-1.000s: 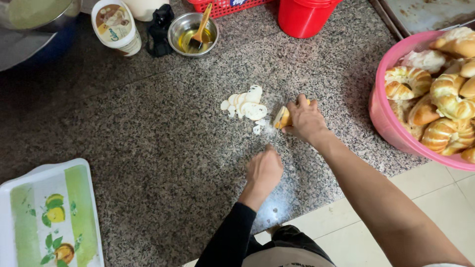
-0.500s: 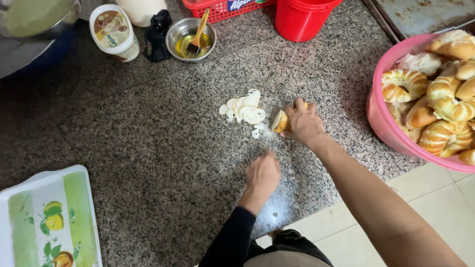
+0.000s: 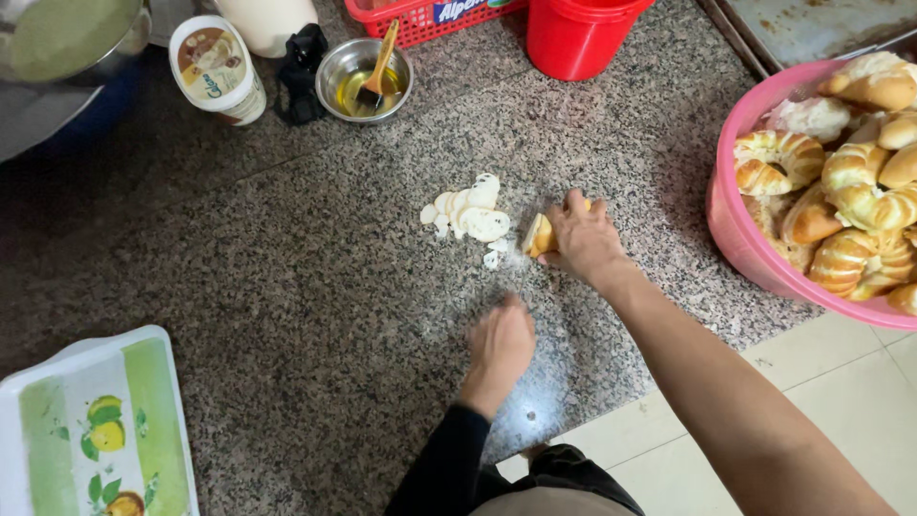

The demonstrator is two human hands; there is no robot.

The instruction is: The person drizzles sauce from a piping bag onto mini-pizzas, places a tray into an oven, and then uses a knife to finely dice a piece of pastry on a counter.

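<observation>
While my right hand (image 3: 583, 239) curls over the end of a small bread roll (image 3: 537, 235) on the speckled granite counter (image 3: 287, 258), its fingers close around the crust and hide most of it. My left hand (image 3: 501, 346), in a dark sleeve, rests near the counter's edge, fingers bent under; I cannot tell whether it holds anything. Thin white slices (image 3: 473, 212) lie in a loose heap just beside the roll's cut face. Risks, as I judge them: the stub of roll is short, so my grip may slip or crush it; crumbs and slices may scatter. Well apart stand the pink basin of baked rolls (image 3: 745, 244) and the steel bowl of oil with its brush (image 3: 365, 84).
</observation>
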